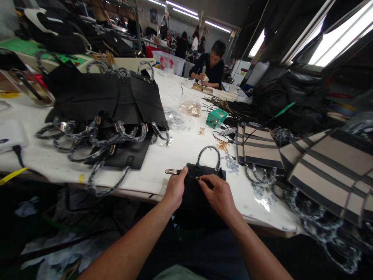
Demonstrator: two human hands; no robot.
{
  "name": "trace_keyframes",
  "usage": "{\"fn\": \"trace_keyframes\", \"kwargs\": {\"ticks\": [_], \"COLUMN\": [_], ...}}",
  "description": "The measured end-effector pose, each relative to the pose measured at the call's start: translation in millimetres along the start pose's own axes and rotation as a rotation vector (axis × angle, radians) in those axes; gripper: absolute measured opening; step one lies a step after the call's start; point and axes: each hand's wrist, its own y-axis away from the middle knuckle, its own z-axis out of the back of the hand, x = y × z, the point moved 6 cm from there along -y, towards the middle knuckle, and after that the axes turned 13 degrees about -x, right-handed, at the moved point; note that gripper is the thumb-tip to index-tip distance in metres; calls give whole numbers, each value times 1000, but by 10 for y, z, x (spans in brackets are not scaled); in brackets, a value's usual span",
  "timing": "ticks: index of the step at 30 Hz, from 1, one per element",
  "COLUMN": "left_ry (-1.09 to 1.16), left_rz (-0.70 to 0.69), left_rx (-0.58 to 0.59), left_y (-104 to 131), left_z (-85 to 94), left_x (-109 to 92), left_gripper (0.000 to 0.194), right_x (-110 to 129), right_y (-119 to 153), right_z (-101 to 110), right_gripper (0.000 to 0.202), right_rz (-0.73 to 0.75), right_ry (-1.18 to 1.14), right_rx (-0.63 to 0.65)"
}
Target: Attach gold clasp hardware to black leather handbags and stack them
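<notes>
A small black handbag stands at the table's front edge, its looped handle wrapped in clear plastic. My left hand grips the bag's left side, thumb lying along the top by a short strap with a gold metal end plate that sticks out to the left. Between the thumb and forefinger of my right hand is a small gold metal fitting, held against the bag's face. My left fingers are partly hidden behind the bag.
Black bag pieces with wrapped handles are piled on the left. Beige-and-black striped panels lie to the right. Beyond the handbag are gold fittings, grey metal strips and a green box. A co-worker sits across the table.
</notes>
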Motion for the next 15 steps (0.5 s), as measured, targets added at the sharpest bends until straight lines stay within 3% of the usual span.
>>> {"fn": "trace_keyframes", "kwargs": {"ticks": [5,11,15], "left_ry": [-26,-113,-215], "left_rz": [-15,-51,-156], "left_rx": [-11,0,21], "left_y": [9,39,52], "left_z": [26,77,93], "left_x": [10,6,-43], "left_gripper": [54,51,48], "right_x": [-18,-23,-57], "right_y": [42,120,153], "right_z": [-152,-229,-268], "right_gripper": [15,19,21], "right_rz": [-264,-292,-351], "right_ry": [-159,-93,-160], "right_rx": [-27,-136,-102]}}
